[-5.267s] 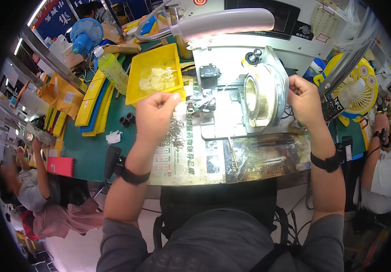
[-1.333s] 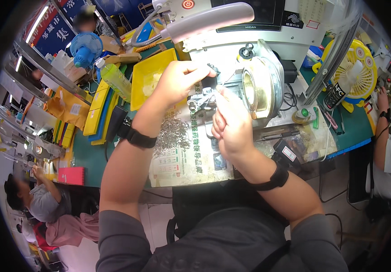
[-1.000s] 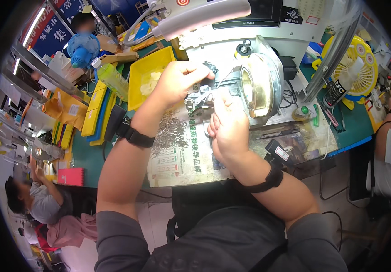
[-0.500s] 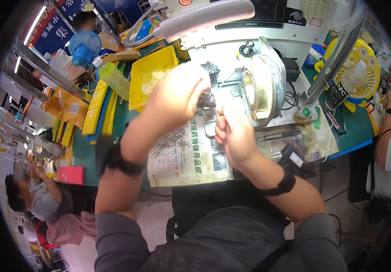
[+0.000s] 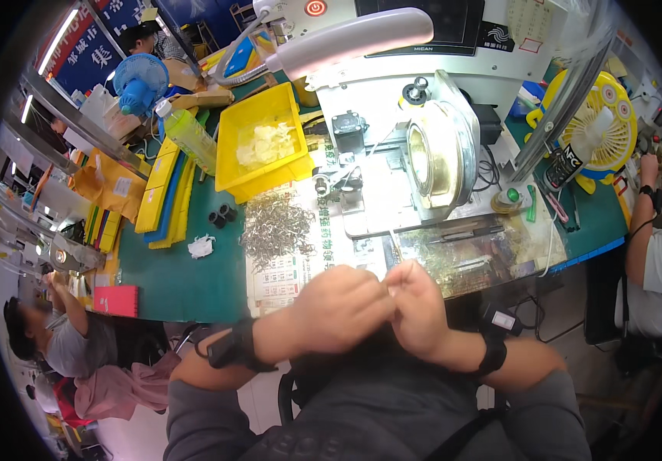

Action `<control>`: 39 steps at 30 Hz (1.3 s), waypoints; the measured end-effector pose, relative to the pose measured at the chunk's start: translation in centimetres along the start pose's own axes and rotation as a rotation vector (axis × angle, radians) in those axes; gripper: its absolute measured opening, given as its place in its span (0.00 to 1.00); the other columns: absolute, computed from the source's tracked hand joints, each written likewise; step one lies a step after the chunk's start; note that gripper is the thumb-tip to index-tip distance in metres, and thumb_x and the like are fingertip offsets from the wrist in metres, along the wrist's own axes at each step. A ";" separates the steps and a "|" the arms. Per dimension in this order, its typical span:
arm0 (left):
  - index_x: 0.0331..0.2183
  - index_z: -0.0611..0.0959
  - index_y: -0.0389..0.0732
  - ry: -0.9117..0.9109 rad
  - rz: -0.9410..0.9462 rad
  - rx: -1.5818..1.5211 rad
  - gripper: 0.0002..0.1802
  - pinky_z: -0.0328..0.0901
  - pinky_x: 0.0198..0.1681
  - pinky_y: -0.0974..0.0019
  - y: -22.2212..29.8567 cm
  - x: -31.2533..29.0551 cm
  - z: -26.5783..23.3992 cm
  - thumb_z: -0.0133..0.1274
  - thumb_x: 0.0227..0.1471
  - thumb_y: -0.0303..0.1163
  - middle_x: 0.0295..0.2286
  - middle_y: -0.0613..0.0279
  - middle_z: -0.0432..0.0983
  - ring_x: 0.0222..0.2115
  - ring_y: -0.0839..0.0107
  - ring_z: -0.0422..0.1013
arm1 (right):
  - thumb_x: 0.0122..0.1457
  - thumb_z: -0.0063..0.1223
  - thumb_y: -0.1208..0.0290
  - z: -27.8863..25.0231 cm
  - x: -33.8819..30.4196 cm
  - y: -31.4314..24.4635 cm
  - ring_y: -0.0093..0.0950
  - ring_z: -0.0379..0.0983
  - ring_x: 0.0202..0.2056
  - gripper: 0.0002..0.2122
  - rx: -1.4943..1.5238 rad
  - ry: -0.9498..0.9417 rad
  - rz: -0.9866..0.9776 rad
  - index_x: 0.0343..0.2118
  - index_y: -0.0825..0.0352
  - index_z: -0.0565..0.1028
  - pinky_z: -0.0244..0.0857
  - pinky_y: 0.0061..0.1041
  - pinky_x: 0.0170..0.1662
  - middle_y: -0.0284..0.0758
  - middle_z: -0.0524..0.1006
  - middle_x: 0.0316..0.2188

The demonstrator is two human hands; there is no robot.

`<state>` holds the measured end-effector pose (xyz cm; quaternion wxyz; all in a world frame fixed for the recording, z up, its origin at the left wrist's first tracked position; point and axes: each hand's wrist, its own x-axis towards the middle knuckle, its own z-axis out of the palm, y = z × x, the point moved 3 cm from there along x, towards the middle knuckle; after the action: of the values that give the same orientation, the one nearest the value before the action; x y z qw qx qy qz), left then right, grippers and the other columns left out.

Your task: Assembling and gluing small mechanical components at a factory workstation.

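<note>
My left hand (image 5: 342,307) and my right hand (image 5: 421,311) meet at the near edge of the bench, fingertips touching. Both are closed in a pinch, and whatever lies between the fingers is hidden or too small to name. A thin rod-like piece (image 5: 395,244) shows just above my right fingers; whether I hold it cannot be told. Beyond my left hand, a heap of small metal pieces (image 5: 275,230) lies on a printed sheet (image 5: 273,290). Straight ahead stands a white bench machine (image 5: 369,84) with a wide metal-rimmed wheel (image 5: 432,157) under a bright lamp (image 5: 354,38).
A yellow bin (image 5: 227,184) with pale scraps stands left of the machine. Further left are a bottle (image 5: 190,134), yellow and blue strips (image 5: 163,192), small black cylinders (image 5: 223,215) and a blue fan (image 5: 141,83). A yellow fan (image 5: 600,123) stands right. Other people sit at both sides.
Both hands have drawn back from the machine toward my body and come together at the bench edge. The bin, metal heap and machine front are now uncovered.
</note>
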<state>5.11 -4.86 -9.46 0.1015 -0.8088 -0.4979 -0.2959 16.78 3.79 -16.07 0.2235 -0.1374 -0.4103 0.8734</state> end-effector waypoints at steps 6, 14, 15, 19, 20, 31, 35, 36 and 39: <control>0.31 0.83 0.44 0.102 -0.012 0.040 0.12 0.65 0.27 0.64 -0.1 1.0 -1.2 0.59 0.37 0.26 0.29 0.64 0.77 0.27 0.66 0.74 | 0.70 0.47 0.69 2.5 6.3 -3.7 0.15 0.62 0.25 0.08 -0.121 -0.041 -0.173 0.43 0.69 0.66 0.60 0.16 0.29 0.27 0.68 0.26; 0.31 0.83 0.39 0.229 -0.620 0.139 0.08 0.67 0.32 0.57 -8.5 -1.2 -1.8 0.58 0.55 0.33 0.26 0.55 0.76 0.28 0.54 0.73 | 0.70 0.47 0.67 3.0 11.9 -4.5 0.15 0.57 0.18 0.08 -0.050 0.087 -0.232 0.34 0.63 0.67 0.53 0.17 0.22 0.24 0.62 0.19; 0.31 0.82 0.35 0.241 -0.751 0.075 0.09 0.66 0.31 0.56 -9.3 -1.1 -1.5 0.57 0.57 0.32 0.26 0.51 0.76 0.27 0.52 0.73 | 0.70 0.47 0.67 3.2 12.0 -4.4 0.15 0.57 0.18 0.08 -0.050 0.081 -0.229 0.34 0.63 0.67 0.53 0.17 0.22 0.24 0.62 0.19; 0.30 0.82 0.35 0.226 -0.557 0.143 0.12 0.65 0.31 0.54 -11.5 -1.9 0.6 0.55 0.60 0.34 0.25 0.50 0.75 0.27 0.49 0.72 | 0.69 0.48 0.69 3.4 12.3 -3.9 0.13 0.56 0.19 0.07 -0.137 0.172 -0.330 0.33 0.64 0.69 0.52 0.15 0.22 0.23 0.63 0.19; 0.30 0.82 0.35 0.227 -0.553 0.137 0.12 0.65 0.31 0.54 -11.8 -1.8 0.4 0.55 0.60 0.34 0.25 0.50 0.75 0.27 0.49 0.72 | 0.69 0.49 0.70 3.2 12.4 -3.9 0.13 0.57 0.19 0.06 -0.171 0.188 -0.387 0.34 0.65 0.69 0.52 0.15 0.22 0.22 0.63 0.20; 0.35 0.83 0.35 0.080 -0.574 0.264 0.14 0.67 0.35 0.53 -9.5 -0.9 -0.2 0.57 0.57 0.38 0.26 0.52 0.75 0.31 0.53 0.72 | 0.70 0.45 0.69 1.9 11.5 -3.7 0.17 0.64 0.24 0.08 -0.311 0.225 -0.372 0.38 0.69 0.70 0.61 0.19 0.29 0.27 0.69 0.23; 0.43 0.81 0.28 0.055 -0.584 0.318 0.20 0.67 0.38 0.53 -8.4 -1.3 -0.5 0.57 0.55 0.36 0.30 0.49 0.75 0.35 0.50 0.72 | 0.72 0.43 0.66 2.5 8.9 -2.4 0.14 0.60 0.23 0.09 -0.294 0.123 -0.303 0.38 0.67 0.69 0.58 0.18 0.27 0.24 0.66 0.23; 0.44 0.81 0.28 0.086 -0.551 0.309 0.20 0.66 0.37 0.52 -8.3 -1.3 -0.6 0.57 0.56 0.35 0.29 0.48 0.73 0.33 0.48 0.71 | 0.72 0.43 0.66 2.5 8.3 -2.3 0.14 0.60 0.23 0.09 -0.293 0.126 -0.304 0.38 0.67 0.69 0.58 0.18 0.27 0.24 0.66 0.23; 0.46 0.81 0.31 -0.114 -0.656 0.261 0.19 0.68 0.41 0.53 -8.7 -1.5 -2.4 0.56 0.56 0.34 0.32 0.48 0.77 0.36 0.49 0.73 | 0.72 0.43 0.67 2.6 7.4 -2.4 0.12 0.57 0.22 0.09 -0.174 0.136 -0.163 0.35 0.65 0.68 0.54 0.16 0.24 0.23 0.64 0.22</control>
<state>-3.83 -2.86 -9.58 0.0755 -0.6015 -0.7695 -0.2011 10.01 7.20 -12.98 0.3082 -0.1814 -0.4780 0.8023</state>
